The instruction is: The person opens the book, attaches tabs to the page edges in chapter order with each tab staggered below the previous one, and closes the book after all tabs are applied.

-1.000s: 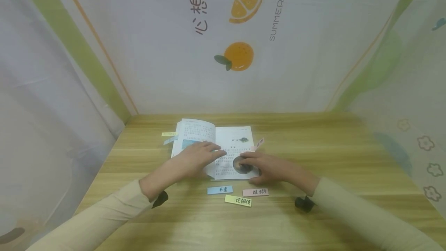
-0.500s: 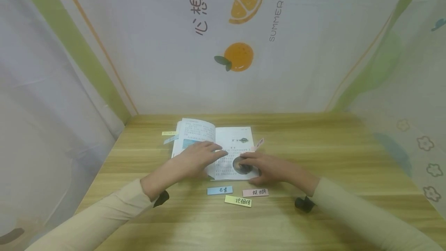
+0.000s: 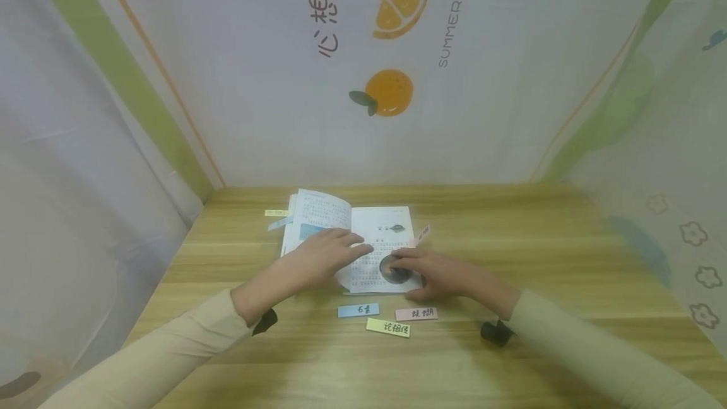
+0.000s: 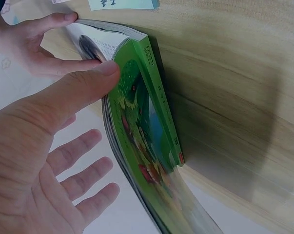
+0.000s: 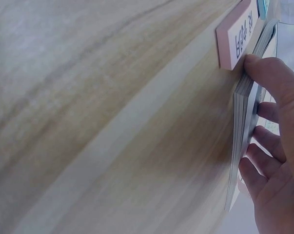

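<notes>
An open book [image 3: 379, 216] lies at the middle of the table, its left half raised. My left hand [image 3: 324, 254] lies over the left page, fingers extended towards the fold. The left wrist view shows the green cover [image 4: 159, 112] from below, with the left thumb [image 4: 83, 90] at its edge. My right hand [image 3: 449, 273] rests at the lower right corner: its thumb [image 5: 273, 75] touches the near edge and its relaxed fingers lie on the page beside a round picture. Yellow [image 3: 276, 213] and blue sticky tabs [image 3: 279, 224] stick out left, a pink tab [image 3: 423, 234] right.
In front of the book lie three small sticky-note pads with handwriting: a blue pad [image 3: 358, 310], a pink pad [image 3: 417, 314] and a yellow pad [image 3: 389, 327]. The wooden table [image 3: 539, 226] ends at a printed curtain [image 3: 272, 112] at the back.
The book's left half has risen slightly, its tabs shifting a little up and right. My left hand has slid slightly to the right. My right hand stays in place.
</notes>
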Available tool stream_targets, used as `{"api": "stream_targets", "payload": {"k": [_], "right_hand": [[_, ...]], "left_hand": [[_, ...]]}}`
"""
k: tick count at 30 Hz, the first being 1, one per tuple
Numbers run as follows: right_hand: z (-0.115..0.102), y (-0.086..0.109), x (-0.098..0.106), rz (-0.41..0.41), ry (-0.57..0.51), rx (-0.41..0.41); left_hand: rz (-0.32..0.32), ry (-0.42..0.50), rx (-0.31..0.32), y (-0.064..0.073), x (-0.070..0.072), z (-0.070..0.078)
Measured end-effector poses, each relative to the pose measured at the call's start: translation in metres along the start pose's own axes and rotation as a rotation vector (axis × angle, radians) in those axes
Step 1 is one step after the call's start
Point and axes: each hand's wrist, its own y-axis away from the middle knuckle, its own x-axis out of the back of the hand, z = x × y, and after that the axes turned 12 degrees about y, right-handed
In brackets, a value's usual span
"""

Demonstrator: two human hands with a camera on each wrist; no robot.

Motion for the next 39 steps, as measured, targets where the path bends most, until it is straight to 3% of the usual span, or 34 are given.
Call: {"api": "stream_targets", "payload": {"k": [13,27,32,39], "right_hand": [[-0.003,0.001,0.002,0.009,-0.015,0.018],[0.002,0.000,-0.004,0.014,-0.028,0.017],[0.002,0.001,-0.005,0.017,-0.024,0.028],[0.001,0.000,-0.003,0.037,-0.014,0.046]], "left_hand": [[-0.022,-0.086,-0.013,-0.003,0.002,0.003],[0.021,-0.231,-0.045,-0.006,0.004,0.010],[0.049,-0.324,-0.067,-0.005,0.005,0.016],[0.082,-0.573,-0.132,-0.008,0.005,0.027]]}}
